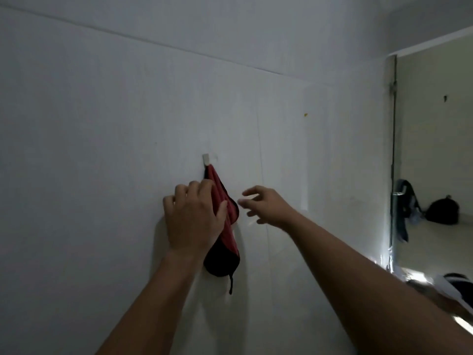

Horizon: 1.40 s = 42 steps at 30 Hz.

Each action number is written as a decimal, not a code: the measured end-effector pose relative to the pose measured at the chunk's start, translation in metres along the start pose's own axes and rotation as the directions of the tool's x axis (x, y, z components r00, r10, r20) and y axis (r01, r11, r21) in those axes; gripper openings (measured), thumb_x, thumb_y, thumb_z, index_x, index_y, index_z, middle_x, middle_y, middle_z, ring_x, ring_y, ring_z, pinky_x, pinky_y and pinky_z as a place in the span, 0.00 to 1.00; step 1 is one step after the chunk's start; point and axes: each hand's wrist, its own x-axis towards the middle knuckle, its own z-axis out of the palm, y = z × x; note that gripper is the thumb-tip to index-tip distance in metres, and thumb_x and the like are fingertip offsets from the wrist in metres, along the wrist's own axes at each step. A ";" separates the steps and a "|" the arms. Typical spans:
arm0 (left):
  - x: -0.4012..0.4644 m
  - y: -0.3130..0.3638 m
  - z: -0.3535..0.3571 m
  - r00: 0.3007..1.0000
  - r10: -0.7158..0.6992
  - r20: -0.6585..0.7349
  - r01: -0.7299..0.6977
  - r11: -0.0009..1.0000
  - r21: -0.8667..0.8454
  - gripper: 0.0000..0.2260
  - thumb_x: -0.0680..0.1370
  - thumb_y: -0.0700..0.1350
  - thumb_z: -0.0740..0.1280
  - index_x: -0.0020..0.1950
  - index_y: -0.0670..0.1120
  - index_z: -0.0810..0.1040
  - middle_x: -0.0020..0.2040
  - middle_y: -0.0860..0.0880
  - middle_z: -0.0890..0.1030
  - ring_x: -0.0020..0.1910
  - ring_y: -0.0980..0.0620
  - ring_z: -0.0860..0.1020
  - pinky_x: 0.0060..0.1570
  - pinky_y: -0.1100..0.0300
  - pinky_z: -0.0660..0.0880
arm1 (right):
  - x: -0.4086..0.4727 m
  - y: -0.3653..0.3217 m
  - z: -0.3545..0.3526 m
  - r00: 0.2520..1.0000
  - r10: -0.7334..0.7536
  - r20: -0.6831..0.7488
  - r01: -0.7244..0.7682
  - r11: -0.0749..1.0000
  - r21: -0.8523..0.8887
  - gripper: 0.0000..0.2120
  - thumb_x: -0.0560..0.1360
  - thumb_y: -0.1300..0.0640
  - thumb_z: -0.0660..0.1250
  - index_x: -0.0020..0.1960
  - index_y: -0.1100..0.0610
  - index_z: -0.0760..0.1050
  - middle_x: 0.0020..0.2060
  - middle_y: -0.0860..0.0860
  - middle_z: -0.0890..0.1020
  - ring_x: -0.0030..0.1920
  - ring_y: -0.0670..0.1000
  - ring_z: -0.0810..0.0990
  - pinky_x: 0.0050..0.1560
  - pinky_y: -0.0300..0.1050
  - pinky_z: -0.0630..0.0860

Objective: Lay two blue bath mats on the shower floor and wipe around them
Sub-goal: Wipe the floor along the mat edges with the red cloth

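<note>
A red cloth [225, 221] with a black underside and a dangling black loop hangs from a small white hook [206, 159] on the pale wall [102, 124]. The left hand [194, 216] closes around its upper folds. The right hand [266, 206] hovers just beside it, fingers spread, touching nothing.

Both arms reach forward; left hand [193, 216] pressed flat, right hand [268, 204] open (fingers spread).

There is only one view, from the person's head. It faces the white wall [102, 111] from near, slightly upward. The wall hook [206, 159] is near the middle, and a doorway [435, 162] lies far right of it.
</note>
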 end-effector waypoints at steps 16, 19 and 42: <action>0.075 0.041 -0.036 0.947 -0.270 0.174 0.289 0.475 -0.831 0.20 0.77 0.35 0.62 0.64 0.55 0.70 0.55 0.49 0.76 0.47 0.51 0.78 0.37 0.58 0.76 | -0.012 -0.030 -0.050 0.853 -0.086 -0.515 0.258 0.927 0.273 0.12 0.74 0.61 0.70 0.37 0.53 0.69 0.32 0.50 0.75 0.33 0.48 0.72 0.34 0.42 0.70; 0.077 0.085 -0.025 0.895 -0.220 0.387 0.436 0.254 -0.864 0.16 0.78 0.37 0.62 0.63 0.52 0.74 0.52 0.49 0.80 0.43 0.52 0.79 0.37 0.61 0.76 | -0.038 -0.017 -0.100 0.820 -0.068 -0.568 0.290 0.905 0.311 0.06 0.74 0.62 0.71 0.44 0.54 0.75 0.37 0.53 0.80 0.35 0.48 0.77 0.36 0.43 0.74; -0.330 0.597 -0.083 -0.664 0.748 0.012 0.730 0.651 -0.209 0.19 0.74 0.39 0.66 0.64 0.35 0.78 0.49 0.37 0.85 0.42 0.41 0.84 0.43 0.52 0.81 | -0.621 0.211 -0.209 -0.459 0.685 -0.565 -0.284 0.490 0.824 0.32 0.77 0.31 0.60 0.60 0.58 0.80 0.54 0.53 0.85 0.44 0.48 0.84 0.42 0.43 0.80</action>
